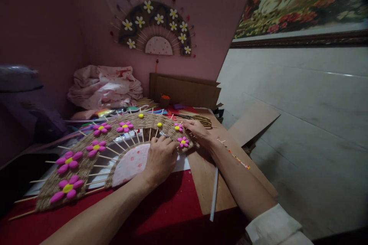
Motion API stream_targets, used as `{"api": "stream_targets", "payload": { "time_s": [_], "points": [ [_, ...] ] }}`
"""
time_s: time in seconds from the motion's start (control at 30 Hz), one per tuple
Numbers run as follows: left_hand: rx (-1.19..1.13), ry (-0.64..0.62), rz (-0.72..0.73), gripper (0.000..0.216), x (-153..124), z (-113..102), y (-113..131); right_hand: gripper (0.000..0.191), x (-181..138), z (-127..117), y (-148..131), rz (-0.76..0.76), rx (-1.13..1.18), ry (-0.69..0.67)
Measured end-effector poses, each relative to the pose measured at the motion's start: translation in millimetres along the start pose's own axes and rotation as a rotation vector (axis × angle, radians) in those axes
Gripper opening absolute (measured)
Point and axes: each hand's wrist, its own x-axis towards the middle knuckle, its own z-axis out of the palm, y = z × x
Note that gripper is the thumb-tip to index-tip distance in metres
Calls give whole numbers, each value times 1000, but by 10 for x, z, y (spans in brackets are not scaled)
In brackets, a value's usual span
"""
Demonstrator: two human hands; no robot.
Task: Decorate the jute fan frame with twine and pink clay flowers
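Touching a twine-covered fan [113, 134] with both hands, over a red surface [178, 195].
The left hand [162, 157] curls narrowly over the sticks beside the pale half-round centre [129, 164]; the right hand [198, 132] bends its fingers at the right end, beside pink flowers [183, 142]. Whether either grips, I cannot tell.

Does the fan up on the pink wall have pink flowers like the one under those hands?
No, the wall fan bears white flowers, while the lower fan bears pink ones.
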Motion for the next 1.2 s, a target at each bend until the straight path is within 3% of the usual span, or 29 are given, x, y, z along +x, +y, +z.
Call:
{"api": "stream_targets", "payload": {
  "time_s": [0.43, 0.6, 0.73, 0.9, 1.07, 1.2],
  "points": [
    [-24, -44, -39, 23, 4, -23, 15, 46, -9, 30, -30, -1, -52, 39],
    [-17, -32, -26, 22, 9, -12, 9, 41, 15, 93, -86, 61, -35, 127],
    [-12, -26, -19, 22, 17, -4, 10, 28, 48, 123, -116, 135, 76, 76],
    [-21, -8, -17, 21, 12, 18, 11, 26, 97, 108, -146, 266, 118, 86],
    [0, -16, -13, 20, 1, 30, 7, 24, 86, 120, -179, 212, 168, -38],
    [13, -14, -3, 19, -4, 33, 1, 25, 71, 131, -172, 195, 173, -49]
  ]
}}
